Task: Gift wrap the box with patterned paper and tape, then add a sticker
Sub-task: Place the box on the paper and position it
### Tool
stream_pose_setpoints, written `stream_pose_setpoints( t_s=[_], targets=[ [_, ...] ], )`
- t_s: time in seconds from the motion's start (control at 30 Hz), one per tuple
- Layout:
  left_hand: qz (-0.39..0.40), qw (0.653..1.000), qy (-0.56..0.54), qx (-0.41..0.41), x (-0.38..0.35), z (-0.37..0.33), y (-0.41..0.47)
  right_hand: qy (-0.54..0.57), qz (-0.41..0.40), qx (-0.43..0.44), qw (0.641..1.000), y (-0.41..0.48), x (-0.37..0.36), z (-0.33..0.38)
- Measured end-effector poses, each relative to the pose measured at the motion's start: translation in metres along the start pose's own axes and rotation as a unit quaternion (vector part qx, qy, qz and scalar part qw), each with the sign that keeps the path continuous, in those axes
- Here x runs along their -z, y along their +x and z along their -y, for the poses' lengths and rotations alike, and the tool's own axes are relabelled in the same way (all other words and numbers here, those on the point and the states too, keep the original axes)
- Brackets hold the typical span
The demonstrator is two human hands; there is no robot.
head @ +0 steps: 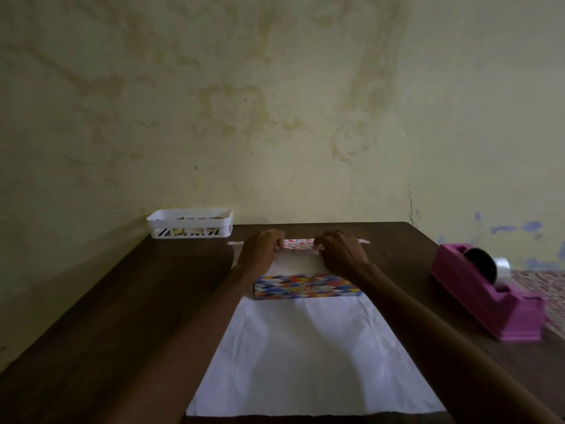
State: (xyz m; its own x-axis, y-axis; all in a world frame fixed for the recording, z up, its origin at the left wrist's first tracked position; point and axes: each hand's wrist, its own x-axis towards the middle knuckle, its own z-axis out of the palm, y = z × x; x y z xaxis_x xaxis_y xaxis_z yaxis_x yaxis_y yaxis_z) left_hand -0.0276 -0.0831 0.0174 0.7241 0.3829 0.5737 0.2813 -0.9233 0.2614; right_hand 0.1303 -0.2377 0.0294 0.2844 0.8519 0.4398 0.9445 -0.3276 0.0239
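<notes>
We see the box [306, 290] at frame centre, long axis running left to right, on the paper [312, 356], which spreads white side up toward the lower frame. Just above the box in the frame, the left hand [260, 247] and right hand [342, 252] are equally near it. Each has curled fingers pinching the paper's far edge, which lies over the box top.
</notes>
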Motion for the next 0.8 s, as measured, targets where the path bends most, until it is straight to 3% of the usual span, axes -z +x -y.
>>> stream_pose_setpoints(
  t_s=[0.2, 0.43, 0.8],
  targets=[
    [0.003, 1.0, 0.007, -0.001, 0.001, -0.005, -0.003, -0.014, 0.021, 0.011, 1.0, -0.001, 0.012, 0.005],
    [0.019, 1.0, -0.002, 0.005, 0.01, -0.002, -0.008, -0.054, -0.033, -0.012, 0.998, -0.009, 0.012, 0.006],
    [-0.024, 0.998, 0.066, 0.007, 0.015, 0.001, -0.014, -0.036, -0.098, -0.034, 0.994, -0.017, 0.006, 0.011]
  ],
)
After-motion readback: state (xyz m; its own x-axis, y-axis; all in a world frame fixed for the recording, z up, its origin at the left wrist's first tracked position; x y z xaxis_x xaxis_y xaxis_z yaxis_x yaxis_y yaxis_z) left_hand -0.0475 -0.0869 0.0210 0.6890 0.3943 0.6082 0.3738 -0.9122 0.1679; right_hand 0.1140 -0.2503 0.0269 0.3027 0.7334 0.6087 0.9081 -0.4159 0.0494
